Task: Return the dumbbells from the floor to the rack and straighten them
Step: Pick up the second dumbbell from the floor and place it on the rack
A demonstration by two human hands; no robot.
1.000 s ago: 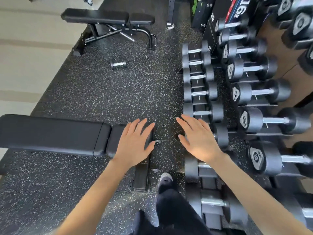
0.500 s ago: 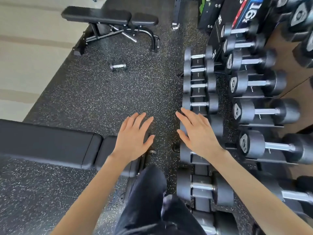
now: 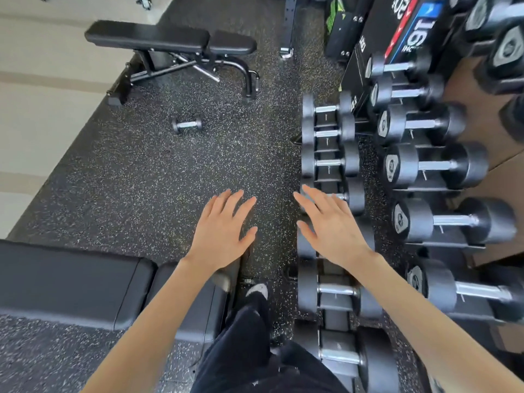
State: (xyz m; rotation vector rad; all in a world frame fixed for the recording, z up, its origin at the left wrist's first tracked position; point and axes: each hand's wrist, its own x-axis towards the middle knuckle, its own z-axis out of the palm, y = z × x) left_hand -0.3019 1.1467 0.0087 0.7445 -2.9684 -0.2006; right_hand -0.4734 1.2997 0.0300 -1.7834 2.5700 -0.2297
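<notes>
Dumbbell (image 3: 187,125) lies on floor (image 3: 170,180) toward far edge by bench (image 3: 147,38), closer now after step forward; left hand (image 3: 221,234), right hand (image 3: 331,231) empty, fingers (image 3: 226,211) spread, beside rack (image 3: 336,304); pickup pending

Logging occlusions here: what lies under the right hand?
The open right hand covers part of the rack, lower row. One racked dumbbell shows only one head and a bit of handle; the next dumbbell has its handle hidden by palm and wrist. Contact cannot be judged.
</notes>
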